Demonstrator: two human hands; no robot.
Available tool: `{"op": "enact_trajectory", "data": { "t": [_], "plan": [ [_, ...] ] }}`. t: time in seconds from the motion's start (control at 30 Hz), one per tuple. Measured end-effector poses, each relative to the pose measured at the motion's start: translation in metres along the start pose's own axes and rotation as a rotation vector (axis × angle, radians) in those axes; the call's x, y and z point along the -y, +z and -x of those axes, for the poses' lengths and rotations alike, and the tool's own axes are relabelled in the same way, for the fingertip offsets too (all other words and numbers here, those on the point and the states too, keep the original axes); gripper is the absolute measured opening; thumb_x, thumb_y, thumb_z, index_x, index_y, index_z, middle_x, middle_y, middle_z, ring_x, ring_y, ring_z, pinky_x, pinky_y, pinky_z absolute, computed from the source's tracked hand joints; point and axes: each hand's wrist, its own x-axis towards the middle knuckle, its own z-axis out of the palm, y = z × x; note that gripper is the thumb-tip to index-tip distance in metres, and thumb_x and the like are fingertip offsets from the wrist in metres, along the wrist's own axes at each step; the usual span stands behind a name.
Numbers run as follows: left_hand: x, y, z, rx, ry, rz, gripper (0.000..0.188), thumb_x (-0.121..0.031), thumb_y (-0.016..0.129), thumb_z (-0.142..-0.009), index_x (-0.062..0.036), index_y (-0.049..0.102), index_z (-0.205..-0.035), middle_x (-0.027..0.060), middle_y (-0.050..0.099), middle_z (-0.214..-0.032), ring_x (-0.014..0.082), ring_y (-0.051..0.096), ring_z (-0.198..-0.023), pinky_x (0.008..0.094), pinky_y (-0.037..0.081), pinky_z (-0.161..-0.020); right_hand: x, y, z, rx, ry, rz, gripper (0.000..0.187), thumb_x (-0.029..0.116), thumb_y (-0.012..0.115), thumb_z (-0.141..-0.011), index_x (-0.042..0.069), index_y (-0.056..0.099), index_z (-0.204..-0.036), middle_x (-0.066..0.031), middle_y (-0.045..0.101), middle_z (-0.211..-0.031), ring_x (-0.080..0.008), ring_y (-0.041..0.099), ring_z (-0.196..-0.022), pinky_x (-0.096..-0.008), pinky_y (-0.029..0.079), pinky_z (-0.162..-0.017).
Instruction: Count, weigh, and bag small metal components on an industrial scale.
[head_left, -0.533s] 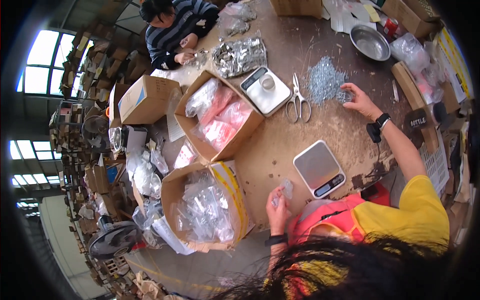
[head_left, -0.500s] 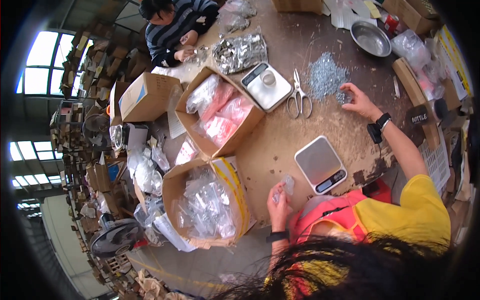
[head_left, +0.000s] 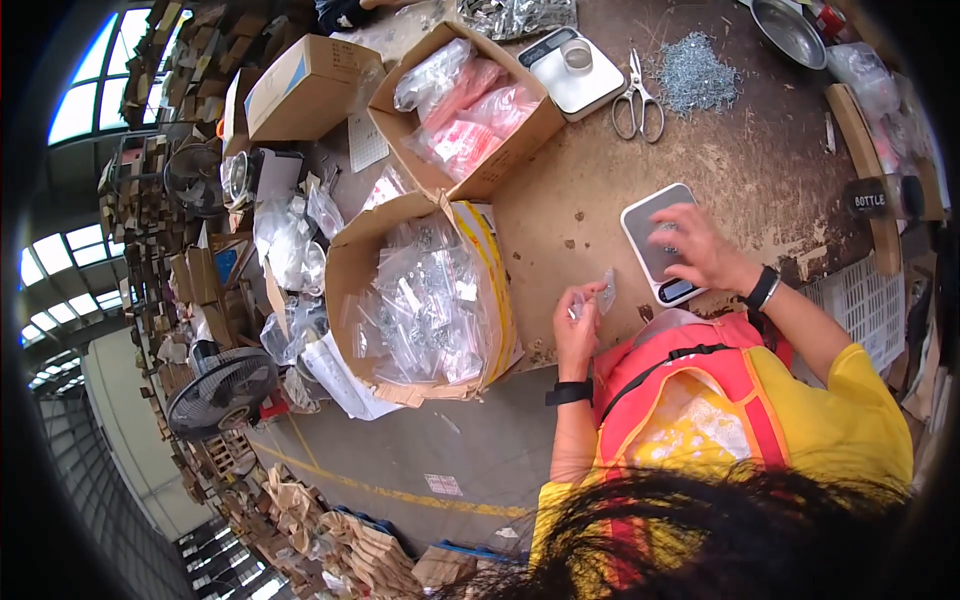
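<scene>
My left hand (head_left: 577, 312) is closed on a small clear plastic bag (head_left: 607, 290), held near the table's front edge. Over the white digital scale (head_left: 650, 223) at front right is my right hand (head_left: 700, 245). Its fingers curve around what seems to be a small clear cup with metal pieces (head_left: 669, 234), mostly hidden by them. Whether the cup rests on the scale's plate I cannot tell. Farther back lies a heap of small silvery metal pieces (head_left: 698, 75), with scissors (head_left: 637, 105) to its left.
Left of my left hand stands an open carton of filled clear bags (head_left: 425, 300); behind it, a carton of pink and clear bags (head_left: 470, 110). A second scale (head_left: 590, 85) bears a clear round cup (head_left: 576, 55). A metal bowl (head_left: 788, 35) is far right. Another person's sleeve (head_left: 340, 15) shows far off.
My right hand has come from beside the metal heap back toward me, over the near scale. My left hand still holds the bag. The whole view has shifted, with the table now higher up.
</scene>
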Motion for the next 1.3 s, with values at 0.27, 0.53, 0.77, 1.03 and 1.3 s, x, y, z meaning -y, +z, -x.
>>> {"op": "enact_trajectory", "data": {
  "t": [0.27,0.53,0.77,1.03,1.3],
  "plan": [
    [0.006,-0.008,0.001,0.095,0.191,-0.213,0.009,-0.01,0.063,-0.095,-0.0043,0.063,-0.101,0.0029,0.07,-0.101,0.0059,0.055,-0.075,0.0228,0.046,-0.067,0.051,0.065,-0.015,0.063,-0.158,-0.089,0.013,0.012,0.065,-0.085,0.006,0.06,-0.095,-0.0111,0.062,-0.098,-0.0302,0.064,-0.092,-0.04,0.053,-0.078],
    [0.033,-0.013,-0.001,-0.051,0.171,-0.212,0.015,-0.015,0.07,-0.097,-0.0036,0.069,-0.107,-0.0015,0.069,-0.096,0.0064,0.059,-0.086,0.0234,0.047,-0.075,0.044,0.058,-0.014,0.033,0.129,-0.318,0.006,0.006,0.068,-0.087,0.002,0.063,-0.09,-0.0125,0.06,-0.093,-0.0318,0.063,-0.087,-0.0386,0.053,-0.075],
    [0.039,-0.006,-0.003,-0.096,0.174,-0.124,0.012,-0.014,0.067,-0.099,-0.0021,0.07,-0.102,-0.0017,0.07,-0.089,0.007,0.059,-0.083,0.0239,0.048,-0.076,0.048,0.055,-0.018,0.094,0.34,-0.435,0.015,0.003,0.066,-0.087,0.0,0.057,-0.099,-0.0132,0.062,-0.089,-0.0267,0.066,-0.08,-0.036,0.054,-0.071],
    [0.026,0.001,-0.001,-0.009,0.079,-0.06,0.014,-0.014,0.069,-0.097,-0.0024,0.068,-0.104,0.0005,0.069,-0.098,0.0076,0.06,-0.091,0.0236,0.048,-0.081,0.041,0.063,-0.014,0.103,0.324,-0.495,0.024,0.001,0.066,-0.085,0.001,0.052,-0.104,-0.0088,0.062,-0.086,-0.019,0.065,-0.078,-0.0319,0.053,-0.072],
    [0.018,0.009,-0.004,0.063,0.053,-0.19,0.012,-0.012,0.069,-0.096,-0.0025,0.068,-0.102,-0.0015,0.067,-0.09,0.0069,0.058,-0.083,0.0232,0.048,-0.075,0.04,0.06,-0.017,0.129,0.328,-0.527,0.023,0.002,0.067,-0.085,0.0,0.052,-0.102,-0.0125,0.064,-0.081,-0.0262,0.068,-0.075,-0.0358,0.054,-0.068]
  ]
}}
